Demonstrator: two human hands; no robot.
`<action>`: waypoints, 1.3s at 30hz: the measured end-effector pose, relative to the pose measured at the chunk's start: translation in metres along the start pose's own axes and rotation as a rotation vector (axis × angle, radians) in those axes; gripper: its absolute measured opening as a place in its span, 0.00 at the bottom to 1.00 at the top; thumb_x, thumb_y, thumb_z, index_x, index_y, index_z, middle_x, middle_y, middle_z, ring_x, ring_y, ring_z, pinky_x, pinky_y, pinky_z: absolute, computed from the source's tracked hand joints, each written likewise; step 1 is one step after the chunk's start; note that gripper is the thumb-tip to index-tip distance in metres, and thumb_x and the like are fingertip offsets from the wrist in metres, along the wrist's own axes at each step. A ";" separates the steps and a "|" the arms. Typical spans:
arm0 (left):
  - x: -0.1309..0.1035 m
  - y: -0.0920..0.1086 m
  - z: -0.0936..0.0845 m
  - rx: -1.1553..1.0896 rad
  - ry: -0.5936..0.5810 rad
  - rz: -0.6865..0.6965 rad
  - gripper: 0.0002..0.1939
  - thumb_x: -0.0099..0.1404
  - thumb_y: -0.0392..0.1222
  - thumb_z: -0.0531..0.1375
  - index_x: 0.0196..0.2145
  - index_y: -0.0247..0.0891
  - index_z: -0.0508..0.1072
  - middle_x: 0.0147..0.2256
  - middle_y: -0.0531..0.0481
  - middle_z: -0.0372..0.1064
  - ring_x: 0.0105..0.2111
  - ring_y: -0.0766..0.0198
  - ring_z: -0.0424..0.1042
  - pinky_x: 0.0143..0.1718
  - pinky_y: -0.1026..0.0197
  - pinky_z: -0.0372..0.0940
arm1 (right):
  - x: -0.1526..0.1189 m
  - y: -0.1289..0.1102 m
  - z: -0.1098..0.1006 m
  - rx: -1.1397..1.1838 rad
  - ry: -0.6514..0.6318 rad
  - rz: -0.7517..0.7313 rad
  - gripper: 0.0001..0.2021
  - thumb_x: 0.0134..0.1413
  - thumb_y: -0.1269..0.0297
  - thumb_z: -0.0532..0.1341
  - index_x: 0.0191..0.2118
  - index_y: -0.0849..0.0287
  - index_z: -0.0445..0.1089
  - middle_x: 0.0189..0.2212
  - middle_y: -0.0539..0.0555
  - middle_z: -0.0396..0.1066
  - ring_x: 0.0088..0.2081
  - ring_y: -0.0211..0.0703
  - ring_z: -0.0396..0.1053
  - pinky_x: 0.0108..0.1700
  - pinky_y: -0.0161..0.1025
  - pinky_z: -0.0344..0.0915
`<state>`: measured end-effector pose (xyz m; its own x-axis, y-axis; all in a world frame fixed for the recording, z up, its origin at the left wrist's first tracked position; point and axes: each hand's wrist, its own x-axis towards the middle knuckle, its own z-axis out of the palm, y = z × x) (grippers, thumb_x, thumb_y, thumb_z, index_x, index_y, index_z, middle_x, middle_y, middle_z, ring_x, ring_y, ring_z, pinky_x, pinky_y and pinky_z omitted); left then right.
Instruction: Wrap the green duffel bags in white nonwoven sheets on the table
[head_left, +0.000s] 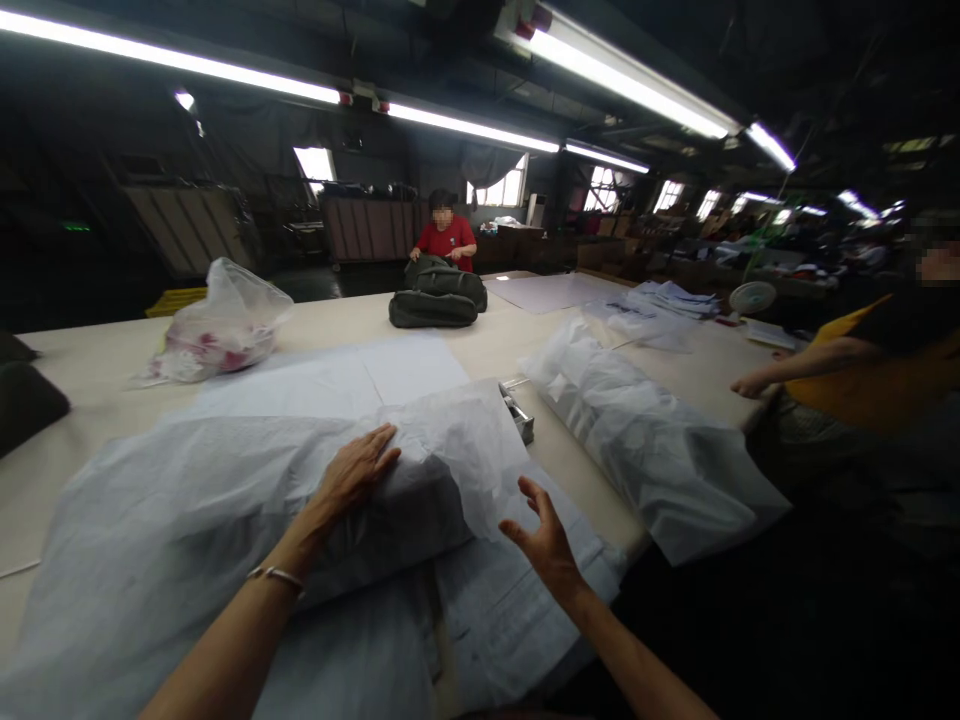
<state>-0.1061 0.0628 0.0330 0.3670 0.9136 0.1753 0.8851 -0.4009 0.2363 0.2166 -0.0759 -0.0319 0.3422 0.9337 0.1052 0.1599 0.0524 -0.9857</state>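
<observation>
My left hand (356, 472) lies flat, fingers spread, on a translucent white wrapping sheet (187, 480) that covers a dark, bulky item. Just right of the wrapped item, my right hand (544, 540) is raised with its fingers apart, holding nothing. More thin white sheets (510, 610) lie beneath it on the table. Beyond the wrapping's right end, a small metal object (519, 415) shows in part. A second wrapped bundle (645, 430) rests farther right.
Dark green bags (435, 300) stand at the table's far side, before a person in red (448, 238). A clear plastic bag (225, 325) sits back left. At the right edge stands a person in yellow and black (870, 350). Papers (667, 300) lie back right.
</observation>
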 end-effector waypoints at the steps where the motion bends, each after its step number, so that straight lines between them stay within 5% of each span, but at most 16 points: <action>1: 0.000 -0.001 -0.001 0.000 -0.003 -0.002 0.29 0.71 0.54 0.43 0.62 0.36 0.60 0.63 0.42 0.59 0.61 0.55 0.60 0.63 0.51 0.54 | -0.001 0.007 0.004 -0.010 -0.059 0.005 0.36 0.33 0.61 0.76 0.53 0.53 0.69 0.55 0.55 0.69 0.58 0.49 0.64 0.62 0.43 0.58; 4: 0.001 -0.004 -0.003 -0.001 -0.010 -0.001 0.31 0.70 0.55 0.41 0.62 0.35 0.61 0.63 0.42 0.59 0.61 0.56 0.60 0.63 0.52 0.54 | 0.001 0.015 0.022 0.010 -0.146 -0.019 0.30 0.35 0.58 0.75 0.49 0.54 0.72 0.50 0.54 0.73 0.55 0.50 0.67 0.60 0.43 0.61; 7: 0.001 -0.005 -0.005 0.001 -0.020 0.003 0.33 0.70 0.57 0.40 0.62 0.33 0.61 0.62 0.41 0.60 0.62 0.55 0.60 0.64 0.51 0.55 | 0.010 0.013 0.031 0.076 -0.203 -0.032 0.16 0.49 0.51 0.67 0.38 0.59 0.75 0.36 0.54 0.76 0.42 0.48 0.73 0.49 0.41 0.68; 10: 0.001 -0.006 -0.006 0.010 -0.012 0.002 0.34 0.70 0.59 0.40 0.61 0.35 0.62 0.62 0.43 0.61 0.61 0.56 0.62 0.64 0.51 0.55 | 0.027 0.010 0.022 0.193 -0.239 0.020 0.19 0.55 0.46 0.61 0.33 0.60 0.73 0.28 0.53 0.75 0.33 0.45 0.72 0.39 0.39 0.69; 20: -0.001 -0.004 -0.008 0.033 -0.019 -0.030 0.35 0.70 0.61 0.40 0.62 0.36 0.62 0.62 0.43 0.60 0.61 0.55 0.61 0.63 0.50 0.57 | 0.095 0.041 -0.032 0.220 0.124 0.142 0.23 0.46 0.42 0.63 0.32 0.61 0.72 0.16 0.44 0.59 0.19 0.35 0.56 0.22 0.34 0.57; 24: -0.006 0.004 -0.013 0.042 -0.029 -0.041 0.31 0.71 0.59 0.42 0.62 0.38 0.62 0.62 0.44 0.60 0.61 0.56 0.62 0.63 0.49 0.56 | 0.104 0.004 -0.041 0.036 0.251 -0.064 0.21 0.54 0.45 0.59 0.39 0.61 0.73 0.25 0.51 0.71 0.28 0.42 0.69 0.32 0.38 0.67; 27: -0.008 0.005 -0.011 0.038 -0.023 -0.048 0.29 0.71 0.57 0.44 0.63 0.41 0.61 0.63 0.45 0.60 0.61 0.56 0.62 0.63 0.49 0.55 | 0.100 -0.052 -0.018 -0.071 -0.037 -0.490 0.13 0.62 0.54 0.57 0.43 0.56 0.73 0.40 0.56 0.75 0.44 0.47 0.72 0.48 0.43 0.68; 31: -0.009 0.004 -0.006 0.016 0.000 -0.044 0.27 0.72 0.55 0.47 0.63 0.42 0.60 0.63 0.45 0.59 0.61 0.56 0.61 0.63 0.46 0.55 | 0.095 -0.117 0.056 -0.200 -0.597 -0.916 0.16 0.66 0.60 0.53 0.55 0.54 0.68 0.53 0.56 0.72 0.59 0.46 0.64 0.62 0.49 0.57; 35: -0.009 0.008 -0.006 -0.012 0.054 -0.002 0.23 0.72 0.52 0.48 0.58 0.42 0.67 0.58 0.44 0.66 0.57 0.55 0.67 0.60 0.48 0.60 | 0.114 -0.136 0.141 -0.409 -0.956 -0.912 0.18 0.68 0.58 0.49 0.57 0.56 0.66 0.59 0.57 0.66 0.64 0.50 0.56 0.67 0.56 0.47; 39: -0.009 0.013 -0.009 -0.004 0.039 -0.020 0.21 0.71 0.51 0.51 0.56 0.43 0.68 0.56 0.45 0.69 0.56 0.54 0.67 0.61 0.48 0.59 | 0.153 -0.117 0.187 -0.616 -1.161 -0.609 0.23 0.67 0.54 0.46 0.59 0.60 0.63 0.63 0.61 0.60 0.66 0.52 0.52 0.67 0.57 0.44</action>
<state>-0.1004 0.0485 0.0431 0.3379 0.9179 0.2080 0.8910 -0.3831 0.2436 0.0769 0.1267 0.0754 -0.8050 0.5930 0.0206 0.4717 0.6606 -0.5841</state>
